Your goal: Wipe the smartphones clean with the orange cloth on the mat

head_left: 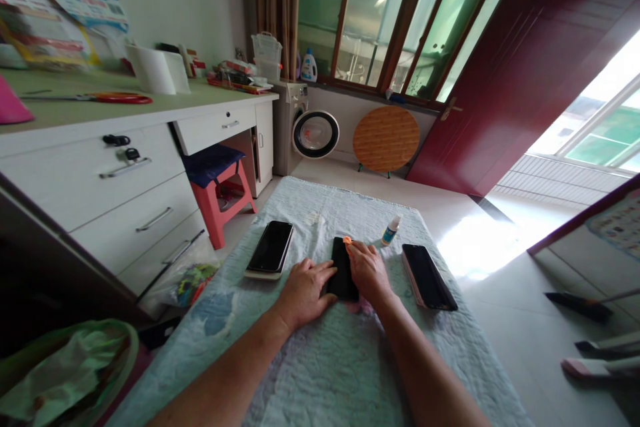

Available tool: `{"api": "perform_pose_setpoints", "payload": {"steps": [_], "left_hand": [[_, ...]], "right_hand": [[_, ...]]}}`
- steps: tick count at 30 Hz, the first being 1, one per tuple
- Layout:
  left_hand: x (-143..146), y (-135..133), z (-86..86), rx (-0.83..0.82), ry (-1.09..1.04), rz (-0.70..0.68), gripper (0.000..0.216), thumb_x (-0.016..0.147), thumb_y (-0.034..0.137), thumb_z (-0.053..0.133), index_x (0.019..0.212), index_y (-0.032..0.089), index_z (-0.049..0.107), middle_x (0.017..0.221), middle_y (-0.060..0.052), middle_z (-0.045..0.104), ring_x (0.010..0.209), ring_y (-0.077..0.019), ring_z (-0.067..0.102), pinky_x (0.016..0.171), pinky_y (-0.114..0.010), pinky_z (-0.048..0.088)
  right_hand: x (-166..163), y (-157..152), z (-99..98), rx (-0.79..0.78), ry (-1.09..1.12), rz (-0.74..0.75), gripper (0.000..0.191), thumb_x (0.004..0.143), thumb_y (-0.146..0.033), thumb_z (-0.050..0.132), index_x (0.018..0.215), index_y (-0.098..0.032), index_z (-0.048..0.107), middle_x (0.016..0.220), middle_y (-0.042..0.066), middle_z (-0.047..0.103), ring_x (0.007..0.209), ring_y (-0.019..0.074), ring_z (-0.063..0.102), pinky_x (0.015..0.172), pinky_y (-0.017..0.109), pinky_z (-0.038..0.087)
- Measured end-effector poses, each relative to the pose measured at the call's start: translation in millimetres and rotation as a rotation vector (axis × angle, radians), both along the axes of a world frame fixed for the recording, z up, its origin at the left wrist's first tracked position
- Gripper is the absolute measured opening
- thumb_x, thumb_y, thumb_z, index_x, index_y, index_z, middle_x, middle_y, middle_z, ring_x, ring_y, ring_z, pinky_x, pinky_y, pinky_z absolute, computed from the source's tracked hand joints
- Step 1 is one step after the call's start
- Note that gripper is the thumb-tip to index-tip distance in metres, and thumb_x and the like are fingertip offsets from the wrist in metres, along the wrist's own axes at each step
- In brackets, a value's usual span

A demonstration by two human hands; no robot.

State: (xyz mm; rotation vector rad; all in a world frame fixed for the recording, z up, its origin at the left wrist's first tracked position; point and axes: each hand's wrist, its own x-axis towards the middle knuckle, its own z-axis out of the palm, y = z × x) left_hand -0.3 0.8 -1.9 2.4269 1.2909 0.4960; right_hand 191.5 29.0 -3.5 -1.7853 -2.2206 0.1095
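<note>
A dark smartphone lies flat on the cloth-covered table between my two hands. My left hand holds it at its left edge, the fingers against the side and the thumb by the lower corner. Pressed onto the phone's upper right part, my right hand grips a small orange cloth, most of it hidden under the fingers. To the left, another smartphone rests on a pale box. A third smartphone lies on a box at the right. Beyond my right hand stands a small spray bottle.
A light blue quilted cloth covers the table. On the left are a white desk with drawers, a red stool and a waste bin. Behind stand a washing machine with its round door open and a round folded tabletop.
</note>
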Motion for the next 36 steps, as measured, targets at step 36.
{"api": "perform_pose_setpoints", "payload": {"steps": [36], "left_hand": [[-0.6,0.6,1.1,-0.017,0.012,-0.001,0.056,0.078,0.040,0.067,0.131,0.026,0.056,0.140,-0.001,0.054,0.112,-0.0277,0.051,0.099,-0.042,0.040]], "right_hand": [[2.9,3.6,12.0,-0.106,0.000,0.018,0.048,0.090,-0.012,0.035,0.133,-0.026,0.051,0.130,0.008,0.053,0.083,0.0146,0.064,0.068,0.024,0.044]]}}
